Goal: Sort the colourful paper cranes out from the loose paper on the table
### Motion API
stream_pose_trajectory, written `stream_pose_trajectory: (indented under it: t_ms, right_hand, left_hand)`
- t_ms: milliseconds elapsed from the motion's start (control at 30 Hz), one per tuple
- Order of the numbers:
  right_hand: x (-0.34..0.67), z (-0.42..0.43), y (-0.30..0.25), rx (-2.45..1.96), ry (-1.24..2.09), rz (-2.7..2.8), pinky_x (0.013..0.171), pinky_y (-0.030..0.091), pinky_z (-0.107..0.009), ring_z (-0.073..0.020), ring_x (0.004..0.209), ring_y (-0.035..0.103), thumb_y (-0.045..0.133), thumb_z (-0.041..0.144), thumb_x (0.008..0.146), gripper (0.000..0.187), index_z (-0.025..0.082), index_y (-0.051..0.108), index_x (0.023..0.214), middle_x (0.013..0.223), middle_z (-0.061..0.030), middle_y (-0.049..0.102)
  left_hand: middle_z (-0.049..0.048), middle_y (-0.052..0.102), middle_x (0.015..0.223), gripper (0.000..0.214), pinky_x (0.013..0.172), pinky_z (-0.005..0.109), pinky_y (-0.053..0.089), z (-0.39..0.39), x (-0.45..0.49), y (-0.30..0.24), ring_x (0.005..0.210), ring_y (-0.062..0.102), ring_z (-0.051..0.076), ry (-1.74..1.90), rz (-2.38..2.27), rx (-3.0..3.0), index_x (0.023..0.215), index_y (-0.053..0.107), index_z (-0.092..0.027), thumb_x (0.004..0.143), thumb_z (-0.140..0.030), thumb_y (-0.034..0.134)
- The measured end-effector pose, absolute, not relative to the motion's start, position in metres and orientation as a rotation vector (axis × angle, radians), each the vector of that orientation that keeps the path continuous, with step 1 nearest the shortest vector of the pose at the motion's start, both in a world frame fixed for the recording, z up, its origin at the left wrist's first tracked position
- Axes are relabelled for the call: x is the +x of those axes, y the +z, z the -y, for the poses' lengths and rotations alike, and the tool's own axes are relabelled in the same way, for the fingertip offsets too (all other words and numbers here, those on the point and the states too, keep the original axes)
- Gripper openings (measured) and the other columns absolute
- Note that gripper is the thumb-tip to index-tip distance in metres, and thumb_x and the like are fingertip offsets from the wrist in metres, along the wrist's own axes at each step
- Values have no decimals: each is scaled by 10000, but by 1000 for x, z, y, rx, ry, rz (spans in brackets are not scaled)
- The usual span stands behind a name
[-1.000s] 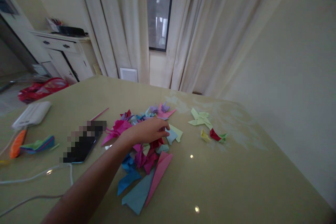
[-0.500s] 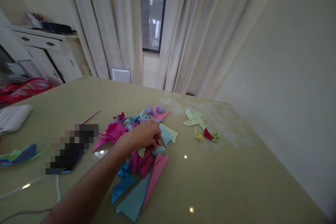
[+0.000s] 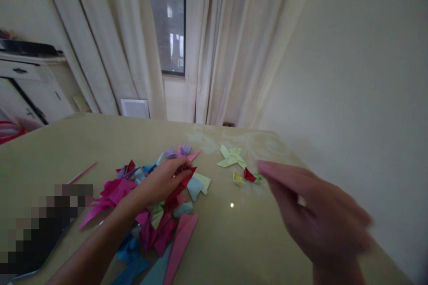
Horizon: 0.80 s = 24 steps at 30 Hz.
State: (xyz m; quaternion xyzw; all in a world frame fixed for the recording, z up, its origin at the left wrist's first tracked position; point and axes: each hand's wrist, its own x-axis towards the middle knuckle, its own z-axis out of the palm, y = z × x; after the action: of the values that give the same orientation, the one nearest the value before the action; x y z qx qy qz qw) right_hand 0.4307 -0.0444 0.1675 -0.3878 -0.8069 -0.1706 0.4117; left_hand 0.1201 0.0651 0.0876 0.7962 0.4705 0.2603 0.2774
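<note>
My left hand [image 3: 167, 180] is over a pile of folded paper pieces, its thumb and fingers closed on a red folded paper [image 3: 180, 189]. Beneath and around it lie magenta paper pieces [image 3: 115, 193], a light blue piece [image 3: 195, 188] and a long pink folded paper [image 3: 180, 240]. My right hand [image 3: 317, 209], blurred by motion, hovers over the table's right side with fingers stretched out and nothing visible in them. Just left of its fingertips are a pale green paper star [image 3: 231, 156], a small yellow piece [image 3: 238, 179] and a small red piece [image 3: 249, 175].
Purple folded pieces [image 3: 185, 149] lie at the back of the pile. A dark, pixelated device [image 3: 43, 236] and a thin pink stick [image 3: 82, 173] are to the left on the glossy table [image 3: 247, 240]. Curtains [image 3: 227, 53] and a wall stand behind.
My left hand has lifted slightly, with the red folded paper now showing in its fingers. My right hand has come into view from the right. The view has turned rightward.
</note>
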Motion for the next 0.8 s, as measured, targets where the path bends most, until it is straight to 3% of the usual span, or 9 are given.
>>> stream_pose_trajectory:
  t_ms: [133,233,333,467,600,700,800]
  right_hand:
    - [398,-1,152,-1246,-260,2536,579,409,-248,-163,687,732,601,189,1052,136,224,732,1038,841,-20,808]
    - [375,-9,133,-1430,-28,2665,565,331,-261,-183,676,722,597,392,1072,234,221,727,979,790,-40,791]
    - [367,-8,120,-1473,172,2520,612,356,-266,-205,762,732,493,547,1091,411,217,732,1037,839,-68,785]
    - [377,-15,114,-1347,711,2212,625,437,-233,-148,716,712,461,425,1121,324,207,700,1146,902,-35,750]
    - [386,-24,106,-1053,1221,1890,560,506,-211,-119,644,695,513,468,1087,342,182,700,1067,914,-18,689]
    - [387,-26,104,-972,1303,1808,582,540,-222,-124,648,694,611,454,1034,305,172,724,1008,880,-15,690]
    - [393,-25,113,-1033,1195,1865,648,546,-236,-135,686,692,696,316,968,151,183,748,1016,839,-9,732]
  left_hand:
    - [-15,648,821,277,639,255,434,-58,130,89,728,588,160,819,-1155,1992,1003,649,-204,1025,-458,542]
    - [-15,639,853,295,628,238,453,-51,137,91,743,588,151,861,-1068,1877,1038,639,-207,1019,-494,574]
    - [-5,644,905,271,679,238,506,-46,141,93,807,616,153,865,-946,1787,1041,636,-206,1021,-472,588]
    - [8,663,935,205,742,242,538,-43,147,91,864,644,155,865,-830,1749,1022,662,-201,1010,-403,625]
    - [40,693,1019,167,867,296,580,-39,154,87,978,686,190,948,-770,1690,1015,685,-199,994,-362,660]
    - [54,705,1067,158,895,334,604,-35,157,87,995,711,207,975,-723,1638,1015,686,-202,995,-357,659]
    - [47,717,1088,160,936,363,607,-36,158,87,1021,722,216,964,-739,1698,1057,685,-222,987,-365,664]
